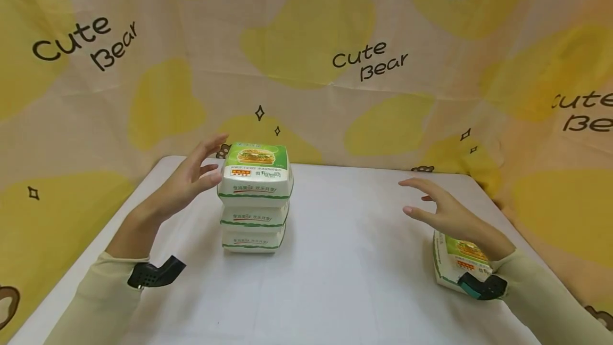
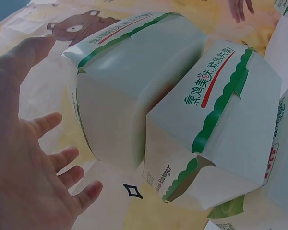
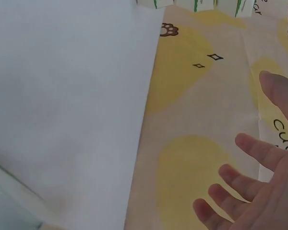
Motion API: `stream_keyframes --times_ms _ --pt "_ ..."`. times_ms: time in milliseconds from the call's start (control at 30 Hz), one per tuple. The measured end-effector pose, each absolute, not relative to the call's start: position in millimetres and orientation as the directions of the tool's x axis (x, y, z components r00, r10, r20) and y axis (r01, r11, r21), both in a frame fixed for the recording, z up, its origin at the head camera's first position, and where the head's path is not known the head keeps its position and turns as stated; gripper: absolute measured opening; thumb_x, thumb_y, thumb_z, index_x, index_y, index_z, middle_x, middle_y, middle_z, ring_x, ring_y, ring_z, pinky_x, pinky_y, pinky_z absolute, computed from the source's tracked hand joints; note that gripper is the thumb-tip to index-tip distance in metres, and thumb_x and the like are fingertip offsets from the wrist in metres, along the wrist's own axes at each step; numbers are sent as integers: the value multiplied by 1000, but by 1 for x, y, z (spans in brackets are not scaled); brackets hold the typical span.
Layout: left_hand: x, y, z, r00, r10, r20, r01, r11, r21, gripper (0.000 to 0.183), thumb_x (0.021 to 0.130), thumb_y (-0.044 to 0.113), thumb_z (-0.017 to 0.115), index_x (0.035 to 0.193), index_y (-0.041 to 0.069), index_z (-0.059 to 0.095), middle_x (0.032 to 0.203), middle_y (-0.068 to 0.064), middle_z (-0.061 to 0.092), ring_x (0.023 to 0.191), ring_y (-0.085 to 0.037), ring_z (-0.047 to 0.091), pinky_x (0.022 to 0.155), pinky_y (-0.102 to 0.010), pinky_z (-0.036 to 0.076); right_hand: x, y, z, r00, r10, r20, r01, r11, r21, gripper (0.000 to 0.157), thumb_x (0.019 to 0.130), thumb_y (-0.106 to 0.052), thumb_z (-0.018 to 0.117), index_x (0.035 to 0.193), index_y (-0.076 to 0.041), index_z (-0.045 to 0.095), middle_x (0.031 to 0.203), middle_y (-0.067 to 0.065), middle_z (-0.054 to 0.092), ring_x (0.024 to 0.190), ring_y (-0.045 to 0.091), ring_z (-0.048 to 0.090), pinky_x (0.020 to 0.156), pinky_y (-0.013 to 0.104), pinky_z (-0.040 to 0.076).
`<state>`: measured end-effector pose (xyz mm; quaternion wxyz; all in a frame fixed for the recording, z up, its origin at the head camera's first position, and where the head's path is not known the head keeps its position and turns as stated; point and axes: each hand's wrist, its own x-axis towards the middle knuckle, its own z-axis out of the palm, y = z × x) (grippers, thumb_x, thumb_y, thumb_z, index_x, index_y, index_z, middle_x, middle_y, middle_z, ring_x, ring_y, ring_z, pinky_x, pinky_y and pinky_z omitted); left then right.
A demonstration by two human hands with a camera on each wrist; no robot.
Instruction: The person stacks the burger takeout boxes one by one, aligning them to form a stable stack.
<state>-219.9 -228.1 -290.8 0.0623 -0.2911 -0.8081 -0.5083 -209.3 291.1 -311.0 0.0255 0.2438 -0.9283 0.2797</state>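
Three white-and-green cardboard burger boxes stand stacked left of the table's middle: a top box, a middle box and a bottom box. Beside the top box's left side is my left hand, fingers spread and loosely bent; the left wrist view shows a gap between this hand and the top box. Over the table's right side my right hand hovers with nothing in it, its fingers apart. Beneath that forearm lies another burger box, partly hidden by the wrist and sleeve.
A white table carries the boxes. Behind it hangs a yellow-and-beige cloth printed with "Cute Bear", which continues around the right side. Black straps, a left one and a right one, sit on the wrists.
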Motion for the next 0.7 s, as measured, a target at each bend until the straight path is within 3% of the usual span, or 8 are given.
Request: stream_keyframes --times_ms 100,300,700 --pt "-220 -228 -292 -822 418 387 528 306 792 75 96 8 56 161 15 19 167 -11 20 154 -39 11 119 -71 18 -207 302 -316 -886 -428 179 -457 737 -499 57 98 -24 66 149 -13 44 157 20 39 142 43 37 105 68 41" --pt "-221 -229 -294 -812 444 378 536 314 784 82 94 13 60 162 19 15 167 -14 19 155 -40 10 119 -72 17 -205 323 -324 -898 -408 163 -433 758 -487 59 97 -24 67 149 -8 43 155 24 38 139 46 37 102 70 42" --pt "-222 -227 -298 -821 463 333 511 337 791 89 94 22 63 163 24 8 169 -16 12 155 -45 11 118 -75 16 -198 372 -344 -925 -372 75 -361 800 -480 69 94 -26 68 153 -11 37 158 29 30 137 55 32 96 77 36"
